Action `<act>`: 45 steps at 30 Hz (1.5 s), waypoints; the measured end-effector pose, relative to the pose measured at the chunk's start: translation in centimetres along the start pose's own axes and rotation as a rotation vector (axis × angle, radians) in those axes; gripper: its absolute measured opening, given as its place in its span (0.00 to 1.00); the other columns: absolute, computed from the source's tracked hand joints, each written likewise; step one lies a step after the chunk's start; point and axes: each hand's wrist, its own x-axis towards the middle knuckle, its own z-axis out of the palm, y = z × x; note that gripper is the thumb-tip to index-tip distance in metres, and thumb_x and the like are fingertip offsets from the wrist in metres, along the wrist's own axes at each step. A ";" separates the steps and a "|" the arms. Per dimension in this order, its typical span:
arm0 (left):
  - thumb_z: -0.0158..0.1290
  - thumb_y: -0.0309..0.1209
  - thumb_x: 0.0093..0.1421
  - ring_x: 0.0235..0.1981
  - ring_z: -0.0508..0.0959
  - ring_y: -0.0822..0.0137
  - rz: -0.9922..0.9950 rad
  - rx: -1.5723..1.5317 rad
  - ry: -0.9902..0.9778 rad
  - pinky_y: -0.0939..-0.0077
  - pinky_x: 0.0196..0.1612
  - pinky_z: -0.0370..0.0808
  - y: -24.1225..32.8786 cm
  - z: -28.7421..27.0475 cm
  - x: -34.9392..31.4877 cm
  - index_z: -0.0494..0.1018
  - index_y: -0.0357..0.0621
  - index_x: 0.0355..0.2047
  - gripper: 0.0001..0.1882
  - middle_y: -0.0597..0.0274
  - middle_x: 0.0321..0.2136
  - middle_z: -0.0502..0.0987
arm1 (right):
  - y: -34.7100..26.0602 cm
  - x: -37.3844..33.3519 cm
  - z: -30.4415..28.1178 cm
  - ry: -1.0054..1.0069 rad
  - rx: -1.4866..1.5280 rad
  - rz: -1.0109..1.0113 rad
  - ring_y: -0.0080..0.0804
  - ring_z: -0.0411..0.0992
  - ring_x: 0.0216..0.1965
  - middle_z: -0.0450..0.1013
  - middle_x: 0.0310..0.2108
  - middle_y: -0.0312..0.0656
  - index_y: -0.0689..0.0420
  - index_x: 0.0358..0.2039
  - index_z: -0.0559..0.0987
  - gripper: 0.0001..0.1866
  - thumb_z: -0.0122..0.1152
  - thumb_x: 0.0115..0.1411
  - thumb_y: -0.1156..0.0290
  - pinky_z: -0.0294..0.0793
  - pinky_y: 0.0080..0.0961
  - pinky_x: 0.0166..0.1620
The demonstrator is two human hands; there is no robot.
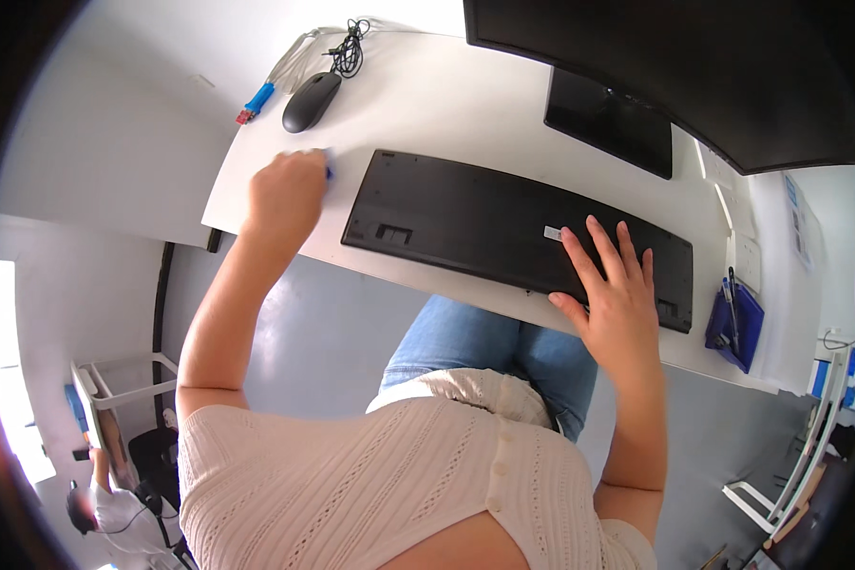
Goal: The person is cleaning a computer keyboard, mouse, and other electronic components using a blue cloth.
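Note:
A black keyboard (465, 214) lies underside up along the front of the white desk, its fold-out feet and a small white label showing. My right hand (619, 304) rests on its right half, fingers stretched out and spread. Left of the keyboard, my left hand (288, 195) is closed in a fist over the desk top. A bit of something blue (329, 169) peeks out beside its knuckles; the rest is hidden by the hand, so its kind cannot be made out.
Behind my left hand are a black mouse (312, 102) with a coiled cable and a blue cable plug (256, 101). A monitor (674, 66) on a black base (608, 119) stands at the back. A blue pen holder (735, 328) sits at the right edge. Another person (123, 513) is far left.

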 end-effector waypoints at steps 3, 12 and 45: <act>0.55 0.25 0.58 0.36 0.82 0.58 0.007 -0.072 0.247 0.66 0.36 0.80 2.4 -1.9 -0.7 0.73 0.44 0.34 0.04 0.58 0.34 0.81 | -0.2 -0.1 0.4 0.024 -0.015 0.018 0.59 0.57 0.69 0.59 0.69 0.42 0.37 0.68 0.66 0.39 0.65 0.58 0.46 0.58 0.69 0.64; 0.56 0.32 0.56 0.59 0.74 0.59 0.959 -0.381 0.381 0.63 0.67 0.65 20.5 -3.5 -2.7 0.77 0.41 0.50 0.21 0.55 0.55 0.77 | -0.3 -0.3 1.0 0.075 0.105 0.030 0.61 0.57 0.69 0.66 0.62 0.52 0.52 0.61 0.74 0.34 0.68 0.55 0.52 0.57 0.75 0.61; 0.54 0.29 0.57 0.58 0.76 0.56 0.801 -0.673 0.386 0.58 0.66 0.67 16.5 -1.7 -5.1 0.78 0.40 0.47 0.18 0.54 0.51 0.80 | -1.1 -0.3 0.7 -0.042 -0.032 0.102 0.60 0.56 0.70 0.60 0.69 0.43 0.49 0.61 0.76 0.33 0.66 0.58 0.47 0.54 0.73 0.64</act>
